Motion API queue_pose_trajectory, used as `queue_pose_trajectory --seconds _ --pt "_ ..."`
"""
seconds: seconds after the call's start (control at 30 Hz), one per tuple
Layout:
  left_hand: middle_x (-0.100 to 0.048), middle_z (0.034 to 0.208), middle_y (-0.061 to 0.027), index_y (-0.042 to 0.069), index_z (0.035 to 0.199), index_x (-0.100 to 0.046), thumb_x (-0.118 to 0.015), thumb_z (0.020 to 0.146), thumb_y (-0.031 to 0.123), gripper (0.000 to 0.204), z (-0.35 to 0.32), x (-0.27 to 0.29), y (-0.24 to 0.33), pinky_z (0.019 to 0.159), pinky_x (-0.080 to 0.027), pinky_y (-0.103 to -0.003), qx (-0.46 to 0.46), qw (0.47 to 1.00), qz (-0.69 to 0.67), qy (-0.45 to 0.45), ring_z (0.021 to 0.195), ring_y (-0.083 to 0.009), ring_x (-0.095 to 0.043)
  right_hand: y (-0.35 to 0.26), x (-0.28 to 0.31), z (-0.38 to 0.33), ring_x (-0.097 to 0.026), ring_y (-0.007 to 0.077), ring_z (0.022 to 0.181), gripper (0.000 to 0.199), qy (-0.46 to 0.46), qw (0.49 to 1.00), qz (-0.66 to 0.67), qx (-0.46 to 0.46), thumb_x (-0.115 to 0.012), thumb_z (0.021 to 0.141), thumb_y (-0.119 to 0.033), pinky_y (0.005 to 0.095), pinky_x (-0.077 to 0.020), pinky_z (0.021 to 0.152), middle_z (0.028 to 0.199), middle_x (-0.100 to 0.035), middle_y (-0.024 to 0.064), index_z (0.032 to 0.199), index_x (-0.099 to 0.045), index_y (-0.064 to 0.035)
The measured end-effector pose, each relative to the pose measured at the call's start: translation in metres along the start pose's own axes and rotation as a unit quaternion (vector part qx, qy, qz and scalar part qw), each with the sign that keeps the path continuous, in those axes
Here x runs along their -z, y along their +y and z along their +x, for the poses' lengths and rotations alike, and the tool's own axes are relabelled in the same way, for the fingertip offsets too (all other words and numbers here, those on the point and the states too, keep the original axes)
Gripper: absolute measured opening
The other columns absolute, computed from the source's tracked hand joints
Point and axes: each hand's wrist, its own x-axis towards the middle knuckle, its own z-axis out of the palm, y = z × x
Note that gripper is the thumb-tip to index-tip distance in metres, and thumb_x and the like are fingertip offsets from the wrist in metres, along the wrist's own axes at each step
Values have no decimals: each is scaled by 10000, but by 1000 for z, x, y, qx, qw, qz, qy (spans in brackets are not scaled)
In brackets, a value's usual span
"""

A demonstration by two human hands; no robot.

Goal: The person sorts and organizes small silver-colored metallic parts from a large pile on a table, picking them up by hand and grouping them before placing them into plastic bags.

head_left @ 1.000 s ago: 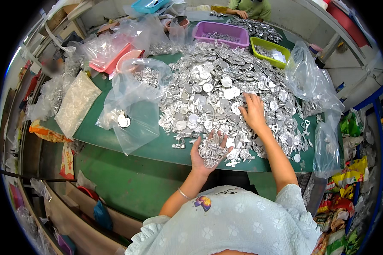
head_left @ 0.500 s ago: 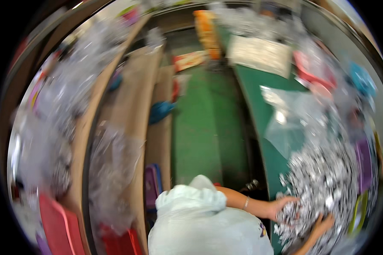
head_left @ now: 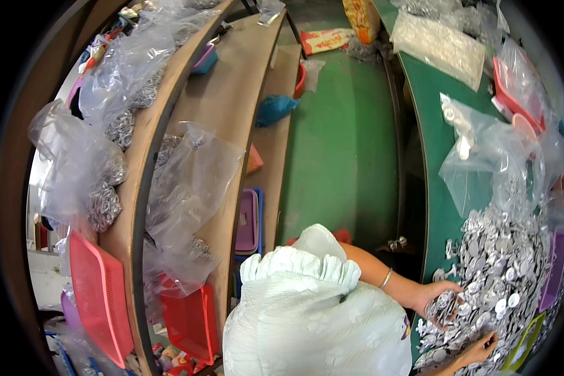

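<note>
My left hand (head_left: 440,302), a bracelet on its wrist, is cupped round a clump of small silver metal pieces (head_left: 443,307). It rests at the near-left side of a big heap of similar flat, shiny pieces (head_left: 492,257) on the green table (head_left: 413,81). Lower in the picture, my right hand (head_left: 479,349) is over the heap's near part with its fingers curled together. What lies in those fingers, if anything, is too small to make out. Beside the heap's far side lies a clear plastic bag (head_left: 476,182) with a few pale pieces in it.
Along the right edge are a purple tray (head_left: 553,269), a yellow-green basket (head_left: 525,341) and a pink basket (head_left: 514,94). Wooden shelves (head_left: 232,75) on the left hold clear bags of metal parts (head_left: 103,207), red baskets (head_left: 191,326) and a blue bag (head_left: 276,109). Green floor (head_left: 344,156) runs between.
The view has shifted and sharpened, so the shelves and table sit differently in it. My left hand now shows a clump of metal pieces in its fingers. My right hand stays at the heap.
</note>
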Motion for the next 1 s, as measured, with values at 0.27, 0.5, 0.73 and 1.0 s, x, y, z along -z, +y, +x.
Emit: queue_pose_trajectory --seconds 0.27,0.5,0.73,1.0 --pt "-596 856 -48 143 921 -565 -529 806 428 310 3 2 -2 774 -445 -532 15 1000 -12 -9 766 -227 -583 -45 11 -13 -553 182 837 284 35 985 156 -68 -572 880 -226 302 -444 779 954 -610 105 989 -598 35" --pt "-608 958 -54 172 1078 -525 -491 842 406 335 10 -1 3 725 -468 -531 -7 999 -11 -45 836 -252 -605 -119 15 -65 -501 133 869 153 -259 925 276 -22 -517 898 -110 257 -404 772 941 -566 77 978 -560 13" --pt "-606 858 -78 133 1011 -567 -483 844 403 328 5 -7 0 709 -469 -523 27 998 -35 -48 773 -260 -602 -46 4 -13 -429 309 1158 386 -141 981 5 135 -453 926 -235 397 -312 979 1245 -463 212 1209 -478 26" --pt "-590 1037 -188 37 1025 -566 -485 845 338 359 -9 0 10 872 -410 -576 20 995 -97 -9 956 -361 -577 -100 4 -75 -306 379 1239 546 -223 961 -69 145 -595 802 -193 475 -201 1021 1342 -335 238 1275 -400 -5"
